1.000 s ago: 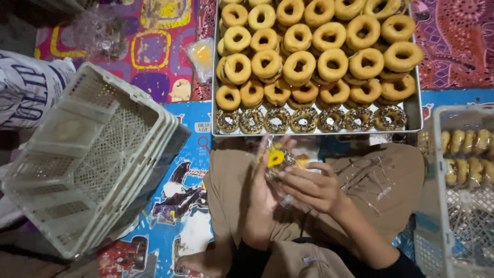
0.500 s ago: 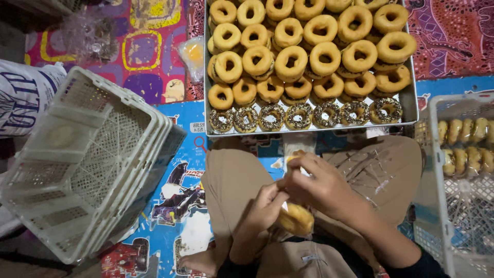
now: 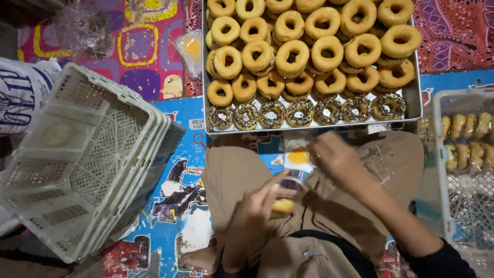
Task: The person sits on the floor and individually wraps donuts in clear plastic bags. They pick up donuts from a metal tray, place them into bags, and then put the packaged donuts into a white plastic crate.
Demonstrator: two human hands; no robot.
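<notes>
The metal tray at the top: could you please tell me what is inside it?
The metal tray holds plain ring doughnuts piled in layers, with a front row of chocolate sprinkled doughnuts. The lower layers and the tray floor are mostly covered, and its far end is out of frame.

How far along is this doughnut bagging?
Done: wrapped doughnuts line the white crate at right. In hand: the left hand holds a doughnut in a clear bag; the right hand hovers beside it. Left: a full metal tray of unbagged doughnuts.

Glazed doughnut in clear plastic bag (image 3: 284,202), held over lap, bag mouth pulled open
</notes>
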